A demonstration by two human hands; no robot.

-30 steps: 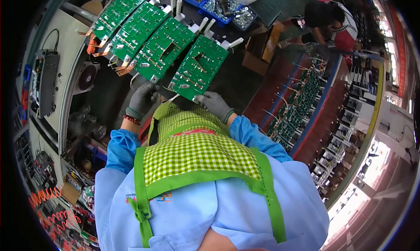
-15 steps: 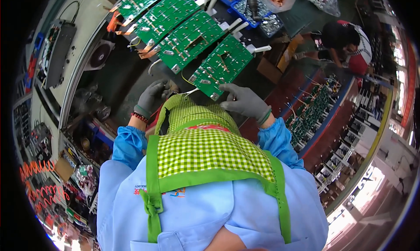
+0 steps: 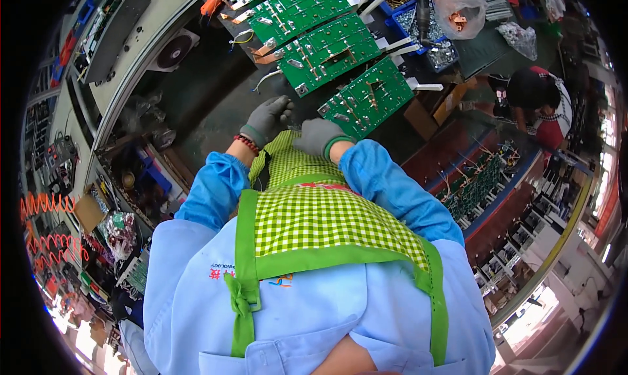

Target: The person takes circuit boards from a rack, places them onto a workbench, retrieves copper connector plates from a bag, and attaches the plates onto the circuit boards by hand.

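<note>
Both of my hands wear grey gloves and meet just above the apron's far edge. My left hand [image 3: 269, 119] has its fingers curled in; anything between them is hidden. Close to its right, my right hand [image 3: 320, 138] is bent inward with fingers drawn together by the near left corner of the closest green circuit board [image 3: 369, 100]. Whatever the right fingers hold cannot be made out. Beyond lie more green circuit boards, a second board [image 3: 320, 58] and a third board [image 3: 297, 12], in a slanting row with copper strips, short wires and white tabs at their ends.
Blue bins [image 3: 439, 56] of small metal parts stand at the back, beside a clear bag [image 3: 461, 18] with copper pieces. A cardboard box [image 3: 422, 120] sits right of the boards. Farther right, another person [image 3: 540, 100] bends near a rack of boards [image 3: 481, 179].
My right hand has moved left from the nearest board's corner, close to my left hand. My left hand is a little higher and more curled. The view has shifted, so the boards appear farther right.
</note>
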